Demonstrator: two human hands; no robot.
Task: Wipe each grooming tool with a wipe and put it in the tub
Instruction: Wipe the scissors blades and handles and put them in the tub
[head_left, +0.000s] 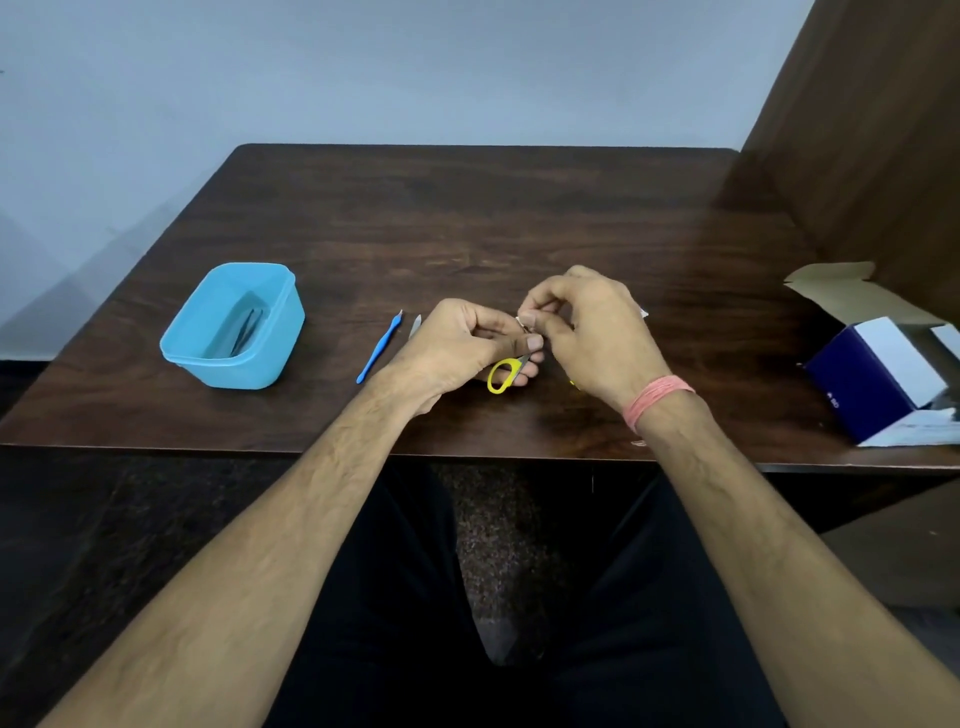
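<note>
Dark wood table (519, 208) spanning the scene, far edge against a pale wall. Blue tub (232, 327) at left, a dark slim tool or two already lying inside, too small to tell which. Navy and white box (883, 379) at the right edge. Left hand (457, 348) near centre, fingers curled round small scissors (506, 375), one yellow loop showing below the thumb. Right hand (587, 322) just beside it, fingertips pinched at the blade end, apparently on a wipe (643, 313), only a white corner of which peeps out past the knuckles. Blue-handled tool (378, 348) and a small metal tool (414, 326) lying on the table left of the hands, between them and the tub, seemingly still to be wiped. Probably mid-wipe on the scissors: best to steady the handle, draw the wipe along the blades towards the tip, cover both faces, keep fingertips off the edges, then reach left to the tub.
</note>
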